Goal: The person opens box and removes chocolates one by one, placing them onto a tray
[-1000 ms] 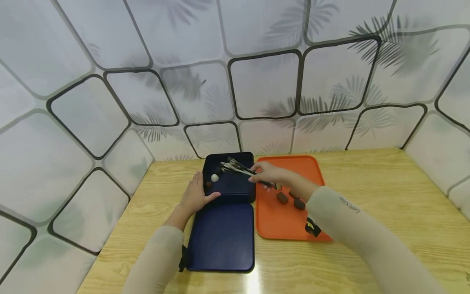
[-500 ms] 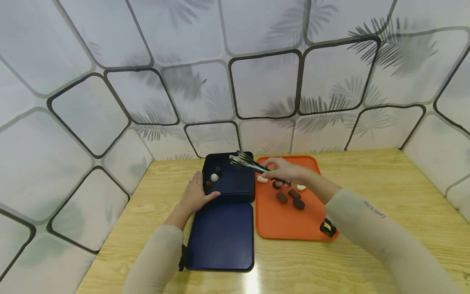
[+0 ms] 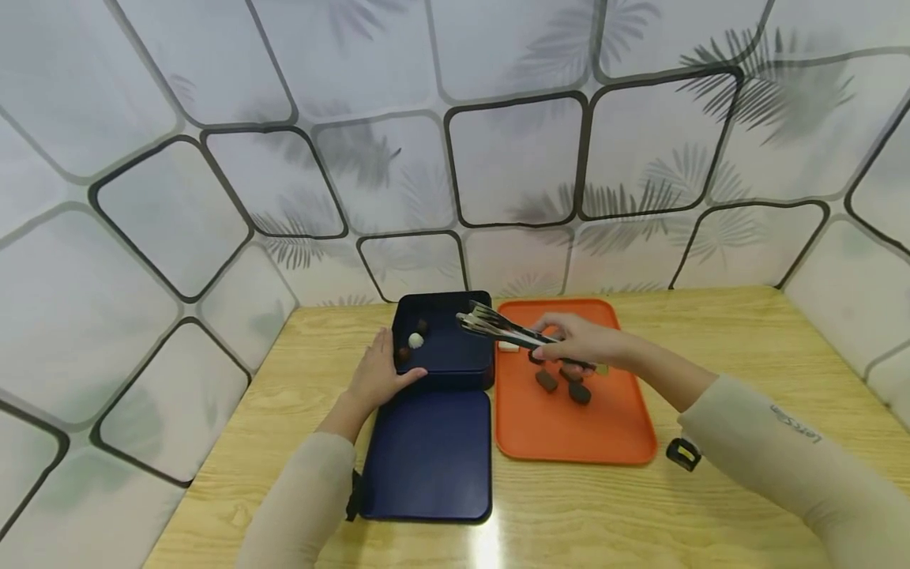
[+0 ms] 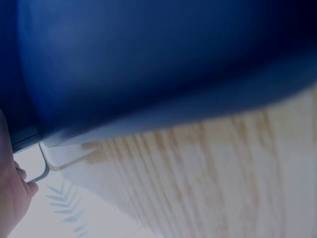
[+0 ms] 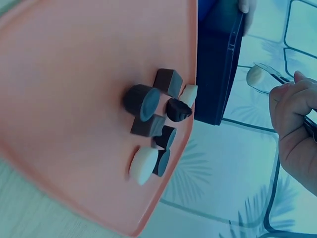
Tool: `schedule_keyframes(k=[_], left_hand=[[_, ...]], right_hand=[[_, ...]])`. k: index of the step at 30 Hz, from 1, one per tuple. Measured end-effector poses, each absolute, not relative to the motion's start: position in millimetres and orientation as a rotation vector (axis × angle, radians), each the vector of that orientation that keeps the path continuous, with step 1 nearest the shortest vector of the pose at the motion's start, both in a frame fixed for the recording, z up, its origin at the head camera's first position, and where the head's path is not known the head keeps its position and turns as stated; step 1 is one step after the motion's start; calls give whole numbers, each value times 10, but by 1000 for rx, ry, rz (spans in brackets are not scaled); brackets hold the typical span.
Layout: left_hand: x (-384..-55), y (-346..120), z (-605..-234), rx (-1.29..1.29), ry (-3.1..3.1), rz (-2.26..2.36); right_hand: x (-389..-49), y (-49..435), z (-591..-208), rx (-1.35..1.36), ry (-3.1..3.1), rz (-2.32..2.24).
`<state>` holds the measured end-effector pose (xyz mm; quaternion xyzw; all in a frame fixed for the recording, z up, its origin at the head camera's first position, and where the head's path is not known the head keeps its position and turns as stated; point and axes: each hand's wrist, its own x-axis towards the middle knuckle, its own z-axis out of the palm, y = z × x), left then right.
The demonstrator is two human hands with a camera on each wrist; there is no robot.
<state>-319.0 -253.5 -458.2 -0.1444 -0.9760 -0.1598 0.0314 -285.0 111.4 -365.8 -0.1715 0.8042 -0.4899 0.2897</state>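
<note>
My right hand (image 3: 583, 340) grips metal tongs (image 3: 515, 332) above the left part of the orange tray (image 3: 569, 438). Their tips reach over the right edge of the dark blue box (image 3: 455, 348); in the right wrist view, I cannot tell whether the pale patch between them is metal or a sweet. Inside the box, near its left wall, lie a white round chocolate (image 3: 415, 341) and two brown ones (image 3: 423, 326). My left hand (image 3: 377, 373) rests along the box's left side, fingers extended, thumb at the front edge. Brown chocolates (image 5: 141, 101) and white ones (image 5: 143, 165) cluster on the tray.
Toward me, in front of the box, lies its dark blue flat lid (image 3: 430, 458). The tray stands right beside the box on the wooden table (image 3: 746, 379). A patterned wall (image 3: 519, 166) closes off the back and sides.
My right hand has moved right with the tongs, from inside the box to over its right edge and the tray. A brown chocolate stays behind in the box. The left hand stays put.
</note>
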Motion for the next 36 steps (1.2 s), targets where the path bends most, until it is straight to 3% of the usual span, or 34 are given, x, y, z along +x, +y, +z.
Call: schedule_keyframes(k=[36], left_hand=[[-3182,-2522,-4559,-456,-3011,-494]], right_hand=[[-2450,2489,-3964,-416,2281,-1303]])
